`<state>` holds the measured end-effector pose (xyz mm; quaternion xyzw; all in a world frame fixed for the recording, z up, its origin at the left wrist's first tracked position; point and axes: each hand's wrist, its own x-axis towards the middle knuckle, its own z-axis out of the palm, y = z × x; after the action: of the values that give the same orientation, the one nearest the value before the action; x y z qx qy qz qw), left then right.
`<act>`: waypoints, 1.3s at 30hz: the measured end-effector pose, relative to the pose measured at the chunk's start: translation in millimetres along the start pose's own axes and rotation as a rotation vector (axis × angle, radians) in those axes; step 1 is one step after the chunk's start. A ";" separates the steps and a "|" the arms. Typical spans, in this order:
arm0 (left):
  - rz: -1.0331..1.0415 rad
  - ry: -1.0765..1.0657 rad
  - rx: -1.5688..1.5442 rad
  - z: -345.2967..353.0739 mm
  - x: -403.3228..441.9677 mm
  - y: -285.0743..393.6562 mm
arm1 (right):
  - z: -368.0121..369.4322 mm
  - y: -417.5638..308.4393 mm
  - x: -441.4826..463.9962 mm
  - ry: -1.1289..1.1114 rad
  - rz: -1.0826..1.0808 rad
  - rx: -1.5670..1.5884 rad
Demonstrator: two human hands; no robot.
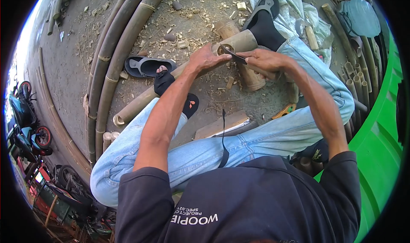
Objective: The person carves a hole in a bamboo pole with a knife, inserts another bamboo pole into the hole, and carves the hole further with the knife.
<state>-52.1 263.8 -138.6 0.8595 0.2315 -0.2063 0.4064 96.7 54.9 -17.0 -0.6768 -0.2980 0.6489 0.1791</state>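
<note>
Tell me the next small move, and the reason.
I'd probably slide the left hand back along the bamboo pole, away from the opening: it grips the pole close to the knife blade that the right hand holds there.

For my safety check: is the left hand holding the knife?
No, the right hand holds the knife, while the left hand grips the bamboo pole.

Soft, even daylight, washed-out glare at far left, strong fisheye curvature, black corners
</note>
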 end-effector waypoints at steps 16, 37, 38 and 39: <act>0.097 -0.241 -0.242 -11.9 -1.7 -35.1 | 134.4 -16.4 -16.0 0.518 0.022 0.472; -0.118 0.000 0.017 -12.2 -23.9 3.6 | 170.9 8.1 44.1 0.982 -0.139 0.220; -0.109 0.019 0.032 -10.9 -26.3 1.7 | 171.9 3.0 42.9 0.981 -0.138 0.227; -0.095 0.041 0.043 -8.9 -26.2 2.0 | 169.1 -0.2 40.4 0.916 -0.072 0.237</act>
<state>-70.6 263.7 -118.0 0.8601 0.2759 -0.2128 0.3725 -70.7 56.3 -63.9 -0.8575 -0.1355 0.3065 0.3904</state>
